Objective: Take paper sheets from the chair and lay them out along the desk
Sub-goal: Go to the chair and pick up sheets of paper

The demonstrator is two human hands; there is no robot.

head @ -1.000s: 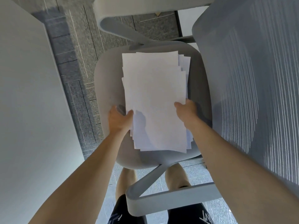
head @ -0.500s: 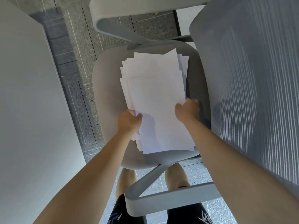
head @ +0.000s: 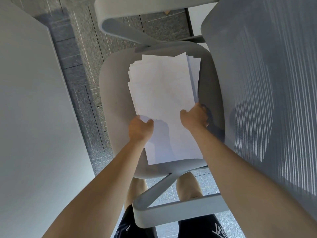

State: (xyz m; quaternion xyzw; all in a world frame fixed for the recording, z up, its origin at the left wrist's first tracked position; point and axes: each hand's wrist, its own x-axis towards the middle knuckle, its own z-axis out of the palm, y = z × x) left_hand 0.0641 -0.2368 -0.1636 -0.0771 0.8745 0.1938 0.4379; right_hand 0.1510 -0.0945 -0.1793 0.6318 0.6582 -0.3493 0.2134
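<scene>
A stack of white paper sheets (head: 163, 93) lies fanned over the grey seat of an office chair (head: 115, 100). My left hand (head: 139, 128) grips the stack's near left edge, thumb on top. My right hand (head: 194, 117) grips the near right edge, thumb on top and fingers curled under. The sheets' far ends are splayed and uneven; the near part looks lifted off the seat. The white desk (head: 30, 117) fills the left side of the view.
The chair's mesh backrest (head: 265, 83) rises close on the right. One armrest (head: 171, 212) crosses below the seat near my legs, another (head: 123, 26) sits at the top. Grey carpet (head: 80, 66) runs between desk and chair.
Both hands have closed in on the stack's sides and drawn it together. The sheets have turned slightly and their near end has risen off the seat.
</scene>
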